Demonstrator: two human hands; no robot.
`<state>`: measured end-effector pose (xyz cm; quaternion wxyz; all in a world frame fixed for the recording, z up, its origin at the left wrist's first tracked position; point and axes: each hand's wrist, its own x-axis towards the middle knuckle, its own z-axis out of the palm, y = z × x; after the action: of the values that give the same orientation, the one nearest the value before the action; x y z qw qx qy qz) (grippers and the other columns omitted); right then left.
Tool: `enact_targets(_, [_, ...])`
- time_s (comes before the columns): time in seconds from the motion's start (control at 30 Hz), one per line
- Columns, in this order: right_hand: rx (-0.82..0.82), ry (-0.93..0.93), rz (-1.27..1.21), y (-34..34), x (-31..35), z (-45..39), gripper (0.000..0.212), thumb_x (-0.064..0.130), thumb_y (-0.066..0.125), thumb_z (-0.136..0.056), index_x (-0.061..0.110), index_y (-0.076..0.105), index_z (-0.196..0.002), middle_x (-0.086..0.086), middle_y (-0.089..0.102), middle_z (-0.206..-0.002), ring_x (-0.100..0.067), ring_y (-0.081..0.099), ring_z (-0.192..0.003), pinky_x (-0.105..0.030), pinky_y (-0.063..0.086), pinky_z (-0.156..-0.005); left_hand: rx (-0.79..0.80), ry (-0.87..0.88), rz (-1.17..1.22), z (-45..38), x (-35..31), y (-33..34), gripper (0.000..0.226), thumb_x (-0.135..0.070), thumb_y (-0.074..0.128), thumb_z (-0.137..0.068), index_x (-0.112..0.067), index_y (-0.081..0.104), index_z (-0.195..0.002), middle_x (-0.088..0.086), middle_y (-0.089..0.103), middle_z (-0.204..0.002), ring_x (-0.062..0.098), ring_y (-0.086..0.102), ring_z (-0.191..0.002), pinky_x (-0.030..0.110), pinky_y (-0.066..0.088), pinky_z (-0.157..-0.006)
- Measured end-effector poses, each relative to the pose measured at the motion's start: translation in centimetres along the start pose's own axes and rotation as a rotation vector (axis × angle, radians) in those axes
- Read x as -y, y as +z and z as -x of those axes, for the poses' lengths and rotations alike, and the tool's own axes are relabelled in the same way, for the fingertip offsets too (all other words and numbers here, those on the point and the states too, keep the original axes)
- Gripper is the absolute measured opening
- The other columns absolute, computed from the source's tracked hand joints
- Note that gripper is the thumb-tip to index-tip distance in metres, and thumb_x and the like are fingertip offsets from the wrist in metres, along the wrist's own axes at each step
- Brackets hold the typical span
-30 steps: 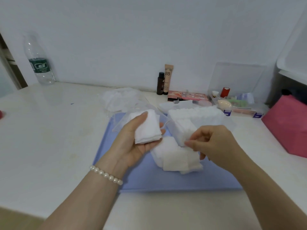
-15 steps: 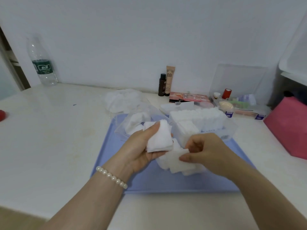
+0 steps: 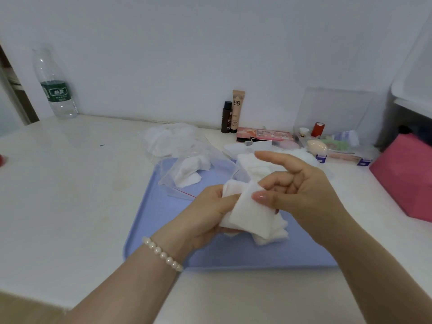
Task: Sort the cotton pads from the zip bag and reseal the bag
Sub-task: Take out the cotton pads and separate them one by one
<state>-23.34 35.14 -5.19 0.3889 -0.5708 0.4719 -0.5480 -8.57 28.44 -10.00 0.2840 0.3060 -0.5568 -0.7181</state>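
Note:
Over the blue tray (image 3: 149, 225) both hands meet at a stack of white cotton pads (image 3: 251, 212). My left hand (image 3: 208, 213) grips the stack from the left side. My right hand (image 3: 297, 190) pinches a pad on top of the stack with its thumb, the index finger stretched out above. More loose pads (image 3: 273, 235) lie on the tray under the hands. A clear zip bag (image 3: 187, 171) with a red seal strip lies open at the tray's back left, with a few pads inside. A second stack of pads (image 3: 247, 160) shows behind my right hand.
A crumpled clear bag (image 3: 168, 139) lies behind the tray. Two cosmetic tubes (image 3: 233, 113), a palette (image 3: 264, 134) and a clear organiser box (image 3: 336, 136) line the wall. A water bottle (image 3: 56, 90) stands far left, a pink box (image 3: 406, 174) at the right.
My left hand brought its pad stack right and down to my right hand. My right hand lifted from the loose pile and now pinches a pad onto that stack.

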Motion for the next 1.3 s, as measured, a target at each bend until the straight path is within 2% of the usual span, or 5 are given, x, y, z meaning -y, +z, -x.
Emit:
enact_targets(0.5, [-0.347, -0.134, 0.083, -1.5, 0.2, -0.4, 0.028, -0.010, 0.066, -0.076, 0.015, 0.064, -0.085, 0.008, 0.065, -0.053, -0.002, 0.052, -0.040, -0.013, 0.039, -0.038, 0.016, -0.045, 0.289, 0.1, -0.3, -0.2, 0.037, -0.031, 0.062, -0.079, -0.005, 0.068, -0.105, 0.020, 0.069, -0.106, 0.031, 0.068, -0.089, 0.036, 0.057, -0.073])
enact_targets(0.73, [-0.197, -0.039, 0.260, -1.4, -0.3, -0.3, 0.031, -0.011, 0.069, -0.072, 0.014, 0.064, -0.091, -0.001, 0.064, -0.057, -0.005, 0.052, -0.038, -0.015, 0.043, -0.039, 0.253, 0.009, 0.529, 0.2, -0.6, -1.2, 0.062, -0.030, 0.093, -0.046, -0.004, 0.074, -0.098, 0.015, 0.068, -0.110, 0.026, 0.065, -0.102, 0.041, 0.049, -0.092])
enact_targets(1.0, [-0.117, -0.047, 0.287, 0.2, -0.7, -0.1, 0.042, -0.017, 0.060, -0.075, 0.024, 0.061, -0.083, -0.008, 0.064, -0.062, -0.008, 0.053, -0.037, -0.020, 0.046, -0.039, 0.478, 0.001, 0.461, 0.1, -0.2, -0.6, 0.066, -0.029, 0.084, -0.065, 0.000, 0.060, -0.119, 0.016, 0.059, -0.117, 0.027, 0.059, -0.110, 0.032, 0.050, -0.089])
enact_targets(1.17, [-0.200, -0.040, 0.249, -0.1, -1.3, -0.3, 0.037, -0.015, 0.059, -0.074, 0.020, 0.063, -0.085, 0.002, 0.063, -0.059, -0.008, 0.051, -0.038, -0.019, 0.045, -0.041, 0.274, 0.029, 0.335, 0.3, 0.0, -0.5, 0.074, -0.032, 0.090, -0.052, 0.004, 0.063, -0.111, 0.017, 0.067, -0.104, 0.026, 0.067, -0.091, 0.030, 0.054, -0.067])
enact_targets(1.3, [-0.226, -0.054, 0.121, -0.8, -1.5, -0.4, 0.030, -0.012, 0.066, -0.074, 0.016, 0.065, -0.083, 0.001, 0.065, -0.073, -0.008, 0.057, -0.052, -0.016, 0.050, -0.051, -0.053, 0.361, 0.070, 0.3, 0.0, 0.1, 0.024, -0.013, 0.084, -0.059, -0.016, 0.077, -0.081, 0.001, 0.074, -0.082, 0.010, 0.068, -0.076, 0.021, 0.052, -0.062])
